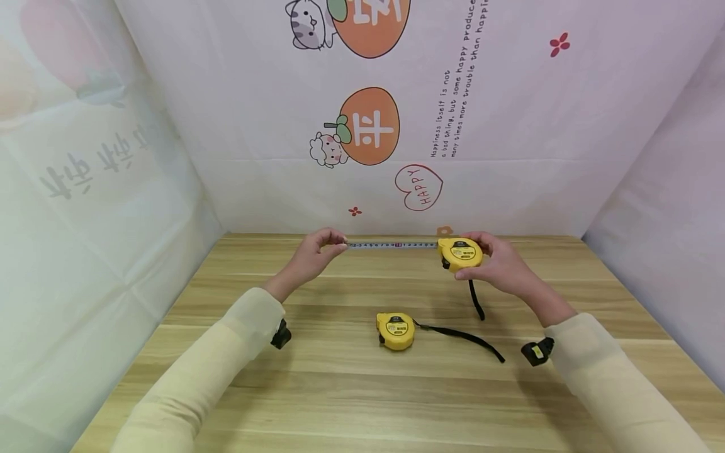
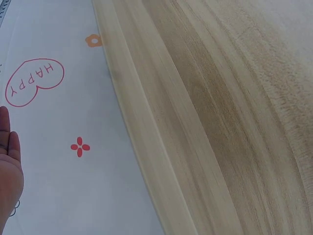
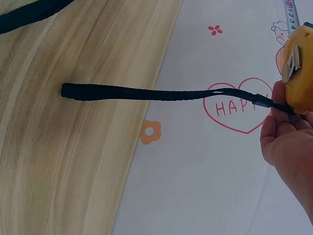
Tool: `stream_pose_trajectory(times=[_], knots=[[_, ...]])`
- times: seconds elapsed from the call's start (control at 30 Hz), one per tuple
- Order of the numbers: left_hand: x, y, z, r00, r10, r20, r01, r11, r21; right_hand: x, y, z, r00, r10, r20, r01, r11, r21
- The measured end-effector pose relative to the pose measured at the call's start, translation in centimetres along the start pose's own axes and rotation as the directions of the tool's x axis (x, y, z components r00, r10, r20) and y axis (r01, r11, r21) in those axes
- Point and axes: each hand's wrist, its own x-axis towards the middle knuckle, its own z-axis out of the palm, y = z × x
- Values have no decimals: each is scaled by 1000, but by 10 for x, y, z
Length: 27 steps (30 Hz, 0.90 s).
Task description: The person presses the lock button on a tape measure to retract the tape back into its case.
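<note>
My right hand (image 1: 498, 264) grips a yellow tape measure (image 1: 461, 253) above the far part of the table, its black wrist strap (image 1: 476, 301) hanging down. From its left side a white blade (image 1: 391, 245) runs out level to my left hand (image 1: 311, 255), which pinches the blade's end between thumb and fingers. In the right wrist view the held tape measure (image 3: 301, 68) shows a metal belt clip (image 3: 293, 64) on its back. A second yellow tape measure (image 1: 396, 331) lies on the table between the arms, its black strap (image 1: 464, 338) stretched to the right.
The wooden table (image 1: 340, 402) meets a white printed cloth wall (image 1: 272, 195) just beyond the hands. More white cloth hangs at the left (image 1: 113, 251) and right sides. Black wrist cameras (image 1: 537, 351) sit under both sleeves.
</note>
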Motion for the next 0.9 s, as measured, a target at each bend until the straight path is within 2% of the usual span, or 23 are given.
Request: stream_pose_trajectory(times=[0.47, 0.7, 0.9], knots=[[-2, 3, 1, 1000, -1, 12, 1, 1000, -11, 3, -2, 6, 1000, -7, 2, 7, 1000, -13], [9, -32, 6, 1000, 10, -1, -10, 1000, -2, 4, -1, 7, 1000, -7, -1, 7, 1000, -24], [10, -33, 7, 1000, 6, 3, -6, 1000, -19, 5, -1, 8, 1000, -5, 0, 5, 1000, -25]])
